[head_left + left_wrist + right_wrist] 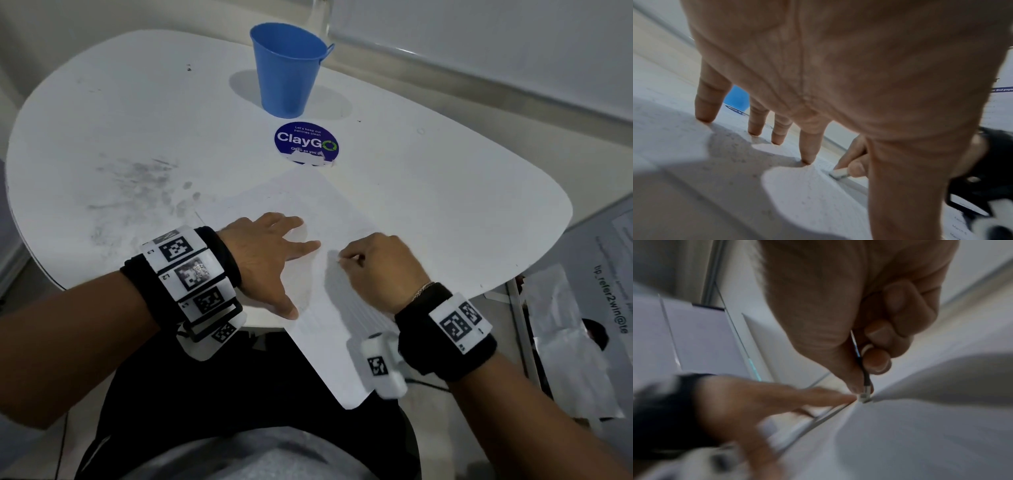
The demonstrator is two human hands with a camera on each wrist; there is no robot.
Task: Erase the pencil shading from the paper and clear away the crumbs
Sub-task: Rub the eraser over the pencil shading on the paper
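The paper (308,212) lies on the worktop (445,192), light and prone to sliding; her left hand (270,253) presses it flat with straight fingers, while the right hand (380,263) pinches a small eraser (839,173) against it

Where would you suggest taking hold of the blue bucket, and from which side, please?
Wrap a hand round the blue bucket from the near side, at mid-wall. It stands upright and tapers downward, so the wider rim resists slipping through. Its thin handle hangs at the far right rim, awkward to reach.
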